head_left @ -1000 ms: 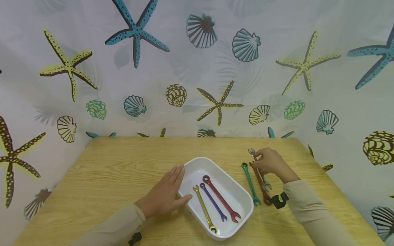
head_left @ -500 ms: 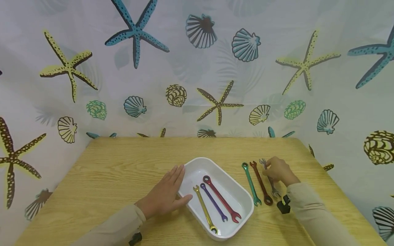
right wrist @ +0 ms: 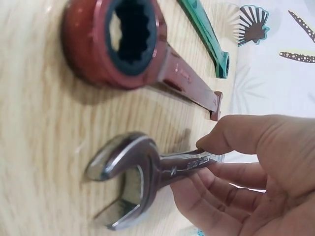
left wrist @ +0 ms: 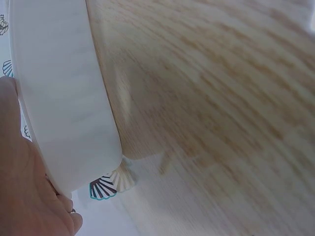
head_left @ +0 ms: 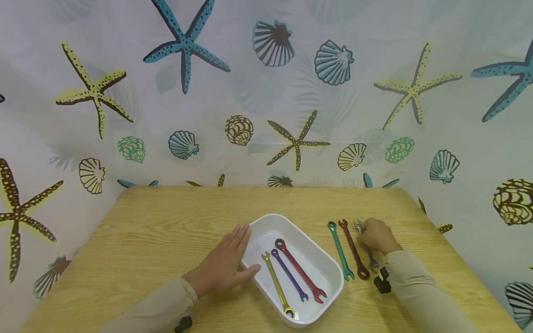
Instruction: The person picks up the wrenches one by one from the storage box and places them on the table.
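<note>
My right hand (head_left: 378, 235) pinches a silver wrench (right wrist: 147, 172) by its shaft, between thumb and fingers. It lies at the right end of a row, beside a brownish-red wrench (head_left: 354, 249) and a green wrench (head_left: 340, 249), low over the table. My left hand (head_left: 225, 261) lies with straight fingers along the left rim of a white tray (head_left: 270, 217), thumb over the edge. Inside the tray are a yellow wrench (head_left: 276, 284), a purple wrench (head_left: 289, 275) and a red wrench (head_left: 300, 270), side by side and slanted. The left wrist view shows mostly the tray's outer wall (left wrist: 64, 93).
The wooden table (head_left: 175, 208) stretches away to a pale curtain (head_left: 233, 83) printed with starfish and shells, which also hangs along both sides. A small black device (head_left: 382, 281) sits at my right wrist.
My right hand has carried the silver wrench rightward and down, from over the brownish-red wrench to the spot right of it. The left hand and the tray have stayed put.
</note>
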`<move>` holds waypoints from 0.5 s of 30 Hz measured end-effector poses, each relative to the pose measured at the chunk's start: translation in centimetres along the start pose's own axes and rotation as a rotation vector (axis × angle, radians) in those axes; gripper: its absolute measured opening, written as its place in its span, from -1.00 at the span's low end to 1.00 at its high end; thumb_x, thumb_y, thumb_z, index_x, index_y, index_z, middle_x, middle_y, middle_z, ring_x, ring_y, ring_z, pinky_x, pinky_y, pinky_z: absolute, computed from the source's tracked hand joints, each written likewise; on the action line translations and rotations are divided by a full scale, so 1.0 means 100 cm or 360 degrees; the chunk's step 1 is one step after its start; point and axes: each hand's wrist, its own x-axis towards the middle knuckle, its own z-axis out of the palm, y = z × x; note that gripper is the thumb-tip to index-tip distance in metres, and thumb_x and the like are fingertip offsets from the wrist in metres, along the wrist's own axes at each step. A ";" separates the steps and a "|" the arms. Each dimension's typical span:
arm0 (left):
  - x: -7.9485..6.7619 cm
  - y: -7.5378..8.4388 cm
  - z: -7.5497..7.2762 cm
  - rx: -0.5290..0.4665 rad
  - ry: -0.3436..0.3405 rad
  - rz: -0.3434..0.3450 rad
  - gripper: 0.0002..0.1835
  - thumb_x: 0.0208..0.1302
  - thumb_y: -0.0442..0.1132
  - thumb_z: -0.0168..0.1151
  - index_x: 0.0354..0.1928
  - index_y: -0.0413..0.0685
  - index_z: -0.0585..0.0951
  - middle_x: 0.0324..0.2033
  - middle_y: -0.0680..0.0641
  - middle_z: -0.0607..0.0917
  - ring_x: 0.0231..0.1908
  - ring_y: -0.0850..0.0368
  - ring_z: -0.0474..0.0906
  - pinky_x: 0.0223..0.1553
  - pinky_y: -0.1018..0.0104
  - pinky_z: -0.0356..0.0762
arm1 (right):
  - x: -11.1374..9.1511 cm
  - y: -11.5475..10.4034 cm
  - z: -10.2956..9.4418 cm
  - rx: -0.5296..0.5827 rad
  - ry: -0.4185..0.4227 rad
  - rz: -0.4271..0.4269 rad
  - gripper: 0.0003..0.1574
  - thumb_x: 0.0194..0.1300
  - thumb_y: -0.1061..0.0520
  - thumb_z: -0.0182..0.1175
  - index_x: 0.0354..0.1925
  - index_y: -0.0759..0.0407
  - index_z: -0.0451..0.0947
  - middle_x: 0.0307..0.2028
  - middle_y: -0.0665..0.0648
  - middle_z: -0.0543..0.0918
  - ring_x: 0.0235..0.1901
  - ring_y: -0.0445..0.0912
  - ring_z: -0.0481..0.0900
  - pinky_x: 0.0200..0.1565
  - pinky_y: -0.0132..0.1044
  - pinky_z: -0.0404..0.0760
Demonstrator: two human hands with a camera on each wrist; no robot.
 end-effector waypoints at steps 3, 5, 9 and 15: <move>0.000 0.000 0.000 0.0000 -0.0002 0.0000 -0.02 0.34 0.39 -0.26 0.47 -0.29 -0.01 0.49 -0.21 -0.04 0.46 -0.15 -0.11 0.42 0.00 -0.03 | 0.001 0.000 0.001 -0.0037 0.0027 -0.0017 -0.64 -0.03 0.28 0.16 -0.74 0.07 0.20 -0.78 -0.04 0.30 -0.78 -0.23 0.26 -0.71 -0.48 0.24; 0.000 0.000 0.000 -0.0001 -0.0001 -0.0001 -0.03 0.34 0.39 -0.25 0.47 -0.29 -0.02 0.49 -0.21 -0.04 0.47 -0.14 -0.11 0.42 0.00 -0.03 | 0.001 -0.001 0.002 -0.0068 0.0043 -0.0023 -0.63 -0.04 0.29 0.14 -0.74 0.06 0.18 -0.78 -0.06 0.26 -0.77 -0.23 0.23 -0.70 -0.47 0.21; 0.000 0.000 0.000 -0.0005 -0.0003 -0.0002 -0.03 0.34 0.39 -0.25 0.47 -0.28 -0.02 0.49 -0.21 -0.05 0.47 -0.13 -0.13 0.42 0.01 -0.04 | 0.001 -0.003 0.003 -0.0131 0.0058 -0.0013 -0.68 -0.05 0.32 0.11 -0.73 0.09 0.21 -0.76 -0.03 0.29 -0.73 -0.19 0.24 -0.68 -0.44 0.22; 0.000 0.000 -0.001 -0.0024 -0.0026 -0.0011 -0.02 0.34 0.39 -0.25 0.48 -0.28 -0.06 0.49 -0.19 -0.10 0.47 -0.14 -0.15 0.43 0.03 -0.08 | 0.000 -0.007 0.004 -0.0198 0.0056 -0.0009 -0.81 0.01 0.35 0.08 -0.63 0.21 0.31 -0.67 0.08 0.39 -0.66 -0.10 0.32 -0.64 -0.36 0.30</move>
